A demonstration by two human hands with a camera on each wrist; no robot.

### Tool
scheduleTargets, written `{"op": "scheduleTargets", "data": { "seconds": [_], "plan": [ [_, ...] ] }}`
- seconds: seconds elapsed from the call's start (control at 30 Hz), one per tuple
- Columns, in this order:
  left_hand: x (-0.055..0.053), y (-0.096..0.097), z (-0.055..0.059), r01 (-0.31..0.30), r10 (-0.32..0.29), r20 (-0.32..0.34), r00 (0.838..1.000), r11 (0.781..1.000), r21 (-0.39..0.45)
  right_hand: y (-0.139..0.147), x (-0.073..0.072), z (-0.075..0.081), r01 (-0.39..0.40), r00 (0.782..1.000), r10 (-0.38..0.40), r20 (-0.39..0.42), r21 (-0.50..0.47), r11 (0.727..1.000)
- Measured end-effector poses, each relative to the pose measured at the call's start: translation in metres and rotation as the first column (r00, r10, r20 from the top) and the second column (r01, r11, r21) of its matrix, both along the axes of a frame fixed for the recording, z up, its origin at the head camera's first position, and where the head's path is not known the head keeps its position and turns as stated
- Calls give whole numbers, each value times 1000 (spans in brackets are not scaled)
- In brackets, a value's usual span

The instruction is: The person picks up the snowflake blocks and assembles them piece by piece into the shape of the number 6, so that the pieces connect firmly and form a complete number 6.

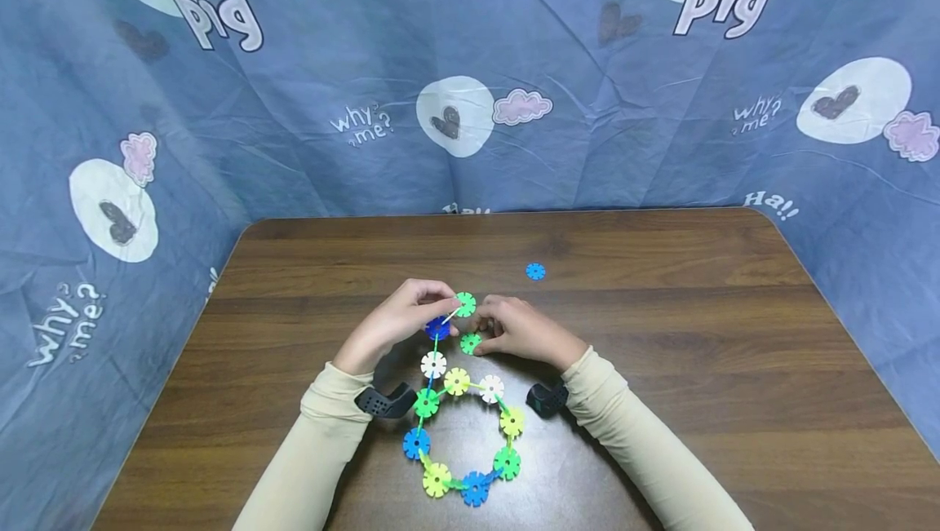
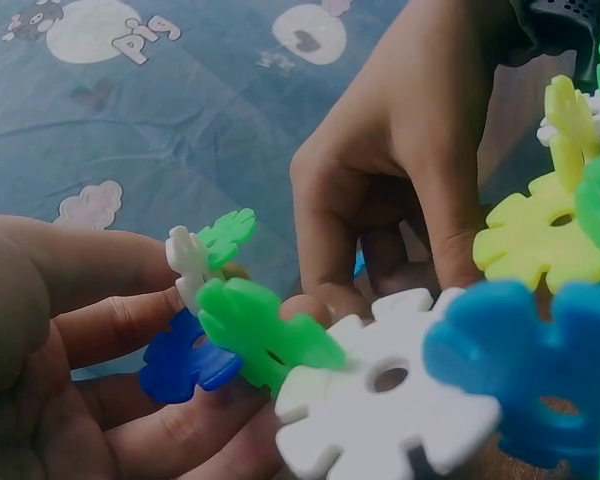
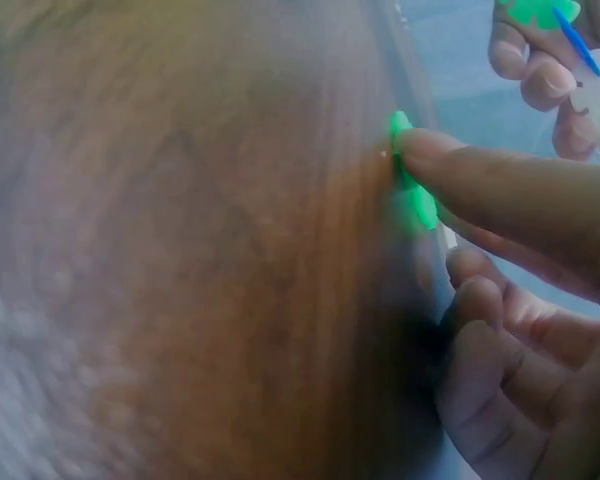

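Observation:
A chain of toothed plastic snowflake discs rises from a ring of linked discs. My left hand (image 1: 404, 316) grips its far end, where a dark blue disc (image 1: 437, 328), an edge-on white disc (image 2: 187, 262) and a green disc (image 1: 466, 304) join. Below the fingers come another green disc (image 2: 265, 335) and a white disc (image 1: 433, 365). My right hand (image 1: 525, 330), close on the right, pinches a loose green disc (image 1: 471, 343) by its edge. In the right wrist view the thumb (image 3: 435, 150) lies over this disc; the fingertips behind it are partly hidden.
The ring continues toward me on the wooden table (image 1: 661, 449), with yellow (image 1: 512, 422), green (image 1: 507, 462) and blue discs (image 1: 476, 488) between the forearms. A single blue disc (image 1: 535, 272) lies farther back. A printed blue cloth (image 1: 587, 148) hangs behind the table.

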State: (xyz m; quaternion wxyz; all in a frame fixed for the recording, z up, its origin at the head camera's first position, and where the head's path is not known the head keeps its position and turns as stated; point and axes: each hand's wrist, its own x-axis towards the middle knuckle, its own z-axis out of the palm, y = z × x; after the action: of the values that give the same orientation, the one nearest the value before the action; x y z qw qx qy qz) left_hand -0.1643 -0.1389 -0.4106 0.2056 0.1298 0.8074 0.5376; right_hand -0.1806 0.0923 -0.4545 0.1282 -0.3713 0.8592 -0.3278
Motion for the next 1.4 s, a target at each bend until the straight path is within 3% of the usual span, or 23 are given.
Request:
{"op": "scheduleTargets", "data": {
  "seconds": [0.27,0.47,0.6,0.73,0.9,1.03,1.23,1.4],
  "plan": [
    [1,1,0,-7,6,21,1000,999,38,6,-3,-1,74,980,-45,192,-145,987],
    [-1,1,0,-8,7,8,1000,1000,21,16,-3,6,199,961,-124,246,-309,930],
    [-1,1,0,-10,10,14,1000,999,31,21,-2,11,257,962,-195,193,-382,888],
    [-1,0,-1,-15,14,14,1000,999,37,22,-1,14,282,958,-230,173,-407,869],
    [-1,0,-3,-15,14,15,1000,999,42,21,2,16,249,968,-229,98,-412,877],
    [-1,0,-2,-10,9,10,1000,999,49,20,5,17,184,975,-217,-39,-397,899],
    [0,1,-2,11,-10,-19,1000,998,56,17,10,20,90,958,-179,-226,-353,931],
    [0,3,-4,0,2,-42,999,998,57,12,14,21,81,945,-188,-268,-365,928]
  ]
}}
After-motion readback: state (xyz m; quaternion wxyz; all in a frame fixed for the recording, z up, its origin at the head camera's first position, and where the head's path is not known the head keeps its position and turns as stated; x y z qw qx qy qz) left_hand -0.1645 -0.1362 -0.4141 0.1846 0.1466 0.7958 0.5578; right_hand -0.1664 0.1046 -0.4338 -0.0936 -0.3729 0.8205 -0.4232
